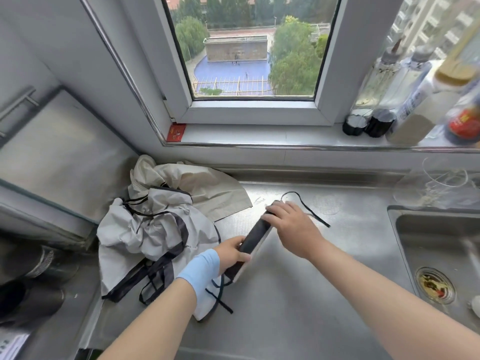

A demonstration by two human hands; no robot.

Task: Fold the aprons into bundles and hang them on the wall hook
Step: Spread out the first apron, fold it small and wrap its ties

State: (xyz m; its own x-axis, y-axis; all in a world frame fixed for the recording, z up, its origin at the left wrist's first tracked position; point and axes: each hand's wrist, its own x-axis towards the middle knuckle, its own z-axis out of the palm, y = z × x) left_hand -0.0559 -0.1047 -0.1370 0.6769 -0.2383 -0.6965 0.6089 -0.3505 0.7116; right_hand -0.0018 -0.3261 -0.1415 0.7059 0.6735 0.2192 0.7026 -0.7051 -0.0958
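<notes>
Farthest from the sink (405,211), well off to its left, a heap of aprons (155,224) lies crumpled on the steel worktop (298,294): pale cloth with dark binding and thin dark straps trailing loose. This is light, limp fabric with no stiffness of its own, so it will sag and spill open wherever it is not held.

Closer to the sink, the left hand (233,252), with a light blue wristband (202,268) on the wrist, grips the near end of a bundle (255,236), its fingers curled round it. The bundle is one apron folded into a long, narrow, flat packet, dark on top with a pale edge, lying slantwise between the heap and the sink and raised a little off the steel at the near end.

Nearer the sink again, the right hand (291,222) lies palm down over the far end, its fingers bent over the top; it seems to clasp the packet, though the thumb is hidden, so it may only be pressing. A loose tie (309,209) snakes out from under this hand toward the sink.

Judging by this, the packet holds its shape only under pressure; both ends need keeping pinched, since smooth cloth like this likely slips and unrolls. The tie is the sensible thing to take next, for winding round the middle and later for hanging on a hook, which is not in view
</notes>
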